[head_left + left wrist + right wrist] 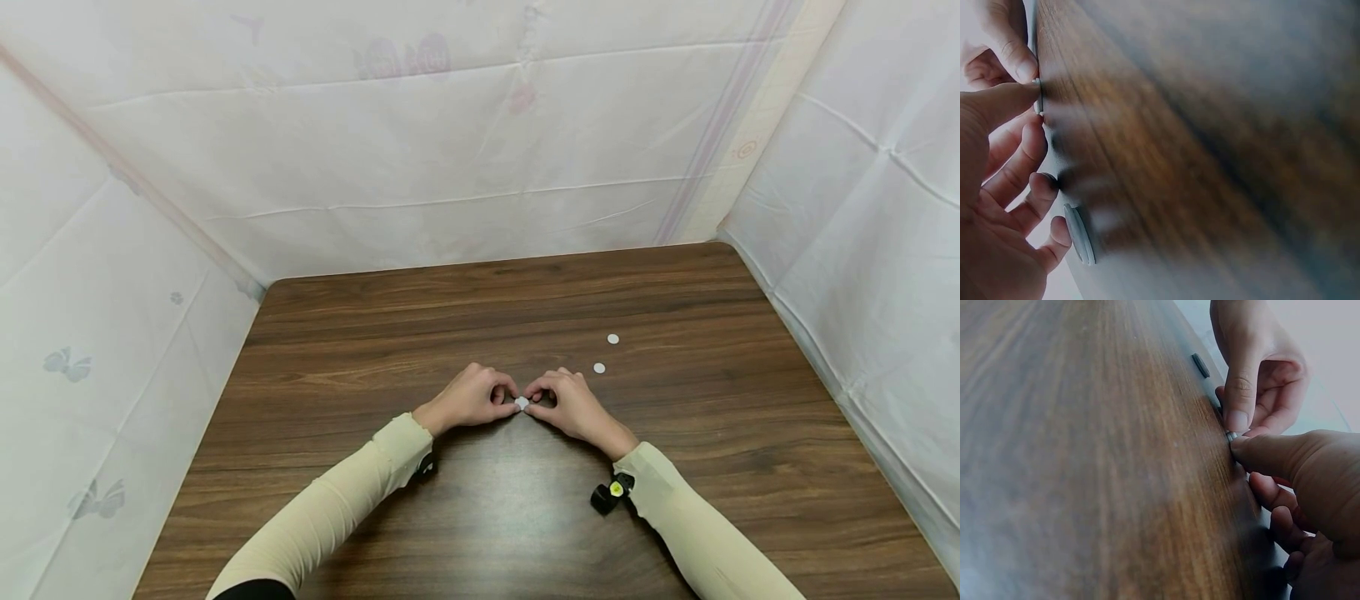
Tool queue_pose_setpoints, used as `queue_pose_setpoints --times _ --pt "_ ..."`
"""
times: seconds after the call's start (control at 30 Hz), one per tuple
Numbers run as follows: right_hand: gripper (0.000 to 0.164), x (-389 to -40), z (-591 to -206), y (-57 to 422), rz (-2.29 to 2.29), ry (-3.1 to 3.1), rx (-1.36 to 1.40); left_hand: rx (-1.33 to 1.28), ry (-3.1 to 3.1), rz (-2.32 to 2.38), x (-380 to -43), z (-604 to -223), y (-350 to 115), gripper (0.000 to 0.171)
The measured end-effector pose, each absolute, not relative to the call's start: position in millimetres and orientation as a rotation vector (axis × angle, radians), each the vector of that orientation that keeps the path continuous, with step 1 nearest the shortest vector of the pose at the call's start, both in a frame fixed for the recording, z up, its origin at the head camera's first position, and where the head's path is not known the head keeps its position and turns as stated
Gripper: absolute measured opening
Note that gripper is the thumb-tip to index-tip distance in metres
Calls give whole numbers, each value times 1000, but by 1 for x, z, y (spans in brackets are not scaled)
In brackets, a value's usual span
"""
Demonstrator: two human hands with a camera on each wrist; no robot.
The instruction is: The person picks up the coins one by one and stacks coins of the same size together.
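Both hands meet over the table around a small round white disc [522,403]. My left hand [472,396] pinches its left edge between thumb and index finger, and my right hand [573,406] does the same at its right edge. Seen edge-on in the left wrist view, the disc [1039,97] looks thin, with both thumbs on it. The right wrist view has the fingertips covering most of it. Beside the little finger of my left hand [1004,169], another round flat piece [1079,234] shows close to the tabletop.
Two more white discs lie on the brown wooden table [337,333] beyond my right hand: one nearer [599,368], one farther [613,339]. White patterned sheets [450,150] hang behind the table and along both sides.
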State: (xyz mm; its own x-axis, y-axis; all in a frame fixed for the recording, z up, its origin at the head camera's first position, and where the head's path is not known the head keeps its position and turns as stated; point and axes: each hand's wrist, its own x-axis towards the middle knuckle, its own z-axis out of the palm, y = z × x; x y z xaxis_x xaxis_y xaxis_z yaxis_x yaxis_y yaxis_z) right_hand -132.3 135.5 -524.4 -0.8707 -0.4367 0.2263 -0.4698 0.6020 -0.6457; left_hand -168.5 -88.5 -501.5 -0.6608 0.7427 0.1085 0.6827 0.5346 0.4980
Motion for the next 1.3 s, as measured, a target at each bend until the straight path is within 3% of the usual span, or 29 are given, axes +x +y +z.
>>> queue_pose_setpoints --times 1.3 --pt "18 -138 -520 150 1217 -2778 918 1214 2661 776 -165 -504 -87 10"
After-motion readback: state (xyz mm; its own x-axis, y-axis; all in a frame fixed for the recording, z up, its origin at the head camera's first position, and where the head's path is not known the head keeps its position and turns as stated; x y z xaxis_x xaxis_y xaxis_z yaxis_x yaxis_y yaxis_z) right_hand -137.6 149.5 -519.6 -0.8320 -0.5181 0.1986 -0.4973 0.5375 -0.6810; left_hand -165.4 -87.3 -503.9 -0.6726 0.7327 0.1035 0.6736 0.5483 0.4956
